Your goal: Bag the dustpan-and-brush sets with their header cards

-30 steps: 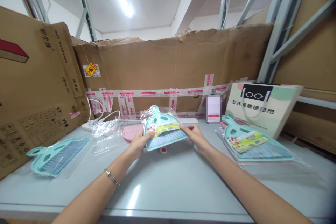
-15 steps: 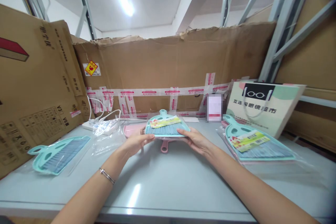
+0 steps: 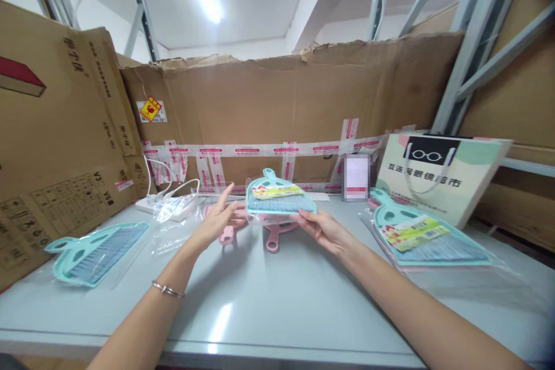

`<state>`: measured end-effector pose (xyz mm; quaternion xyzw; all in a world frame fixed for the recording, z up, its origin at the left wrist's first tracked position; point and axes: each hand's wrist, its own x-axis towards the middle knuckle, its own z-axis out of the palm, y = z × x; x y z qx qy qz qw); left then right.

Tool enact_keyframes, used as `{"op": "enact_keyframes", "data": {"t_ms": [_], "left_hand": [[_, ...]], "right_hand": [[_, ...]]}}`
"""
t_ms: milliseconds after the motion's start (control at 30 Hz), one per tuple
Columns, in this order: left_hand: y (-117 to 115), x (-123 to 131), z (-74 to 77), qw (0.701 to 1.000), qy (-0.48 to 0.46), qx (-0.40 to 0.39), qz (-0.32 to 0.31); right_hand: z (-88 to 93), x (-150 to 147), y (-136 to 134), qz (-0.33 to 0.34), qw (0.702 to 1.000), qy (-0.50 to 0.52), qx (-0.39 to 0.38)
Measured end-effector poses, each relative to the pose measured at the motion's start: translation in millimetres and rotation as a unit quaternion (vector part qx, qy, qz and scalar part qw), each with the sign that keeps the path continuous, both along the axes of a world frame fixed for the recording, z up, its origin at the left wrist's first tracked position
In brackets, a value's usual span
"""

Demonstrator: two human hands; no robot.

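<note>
A teal dustpan and brush set (image 3: 281,199) in clear wrap, with a yellow-green label, is raised over the middle of the grey table (image 3: 260,306). My right hand (image 3: 325,230) pinches its lower right corner. Just left of the set, my left hand (image 3: 219,221) has its fingers spread and holds nothing. Beneath lie pink dustpans, one with its handle (image 3: 272,240) toward me and another (image 3: 226,234) partly hidden by my left hand.
At the left lies another teal set (image 3: 102,253). More wrapped sets (image 3: 429,237) are stacked at the right before a paper bag (image 3: 437,176). A power strip (image 3: 167,207) and plastic wrap sit behind. Cardboard (image 3: 281,98) stands along the back.
My left hand has let go of the teal set and moved slightly left, its fingers opening. The set has risen a little in my right hand, and more pink shows beneath.
</note>
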<state>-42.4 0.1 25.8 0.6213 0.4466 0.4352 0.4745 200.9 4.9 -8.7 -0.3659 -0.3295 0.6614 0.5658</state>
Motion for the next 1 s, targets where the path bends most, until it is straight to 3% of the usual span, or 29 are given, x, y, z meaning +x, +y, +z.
{"op": "enact_keyframes", "data": {"t_ms": [133,233,367,467,567,633,733,900,1000], "left_hand": [[-2.1,5.7,-4.3,0.988,0.042,0.124,-0.077],[-1.9,18.3,-11.9,0.991,0.003,0.137,0.001],[1.8,25.0,-20.6,0.985,-0.088,0.105,0.109],[4.6,25.1,-27.2,0.976,-0.104,0.135,0.138],[5.0,28.8,-32.6,0.973,-0.101,0.149,0.144],[4.8,32.8,-34.7,0.97,-0.1,0.167,0.143],[7.2,36.8,-36.7,0.967,-0.146,0.174,0.115],[16.7,33.4,-41.6,0.974,-0.206,0.042,0.082],[19.1,30.3,-43.6,0.976,-0.203,0.016,0.073]], "right_hand": [[4.3,-1.3,-4.5,0.025,0.999,-0.027,0.013],[6.2,-1.4,-7.9,0.058,0.996,-0.057,0.041],[-1.1,-0.6,-6.6,0.127,0.951,-0.14,0.245],[-11.8,-6.4,-0.3,0.025,0.917,-0.233,0.323],[-19.9,-17.1,8.7,-0.107,0.919,-0.243,0.293],[-22.8,-22.9,14.5,-0.159,0.928,-0.224,0.25],[-23.9,-25.9,20.5,-0.194,0.922,-0.228,0.244],[-22.6,-23.2,23.4,-0.206,0.904,-0.243,0.286],[-24.2,-22.5,24.3,-0.202,0.901,-0.236,0.301]]}}
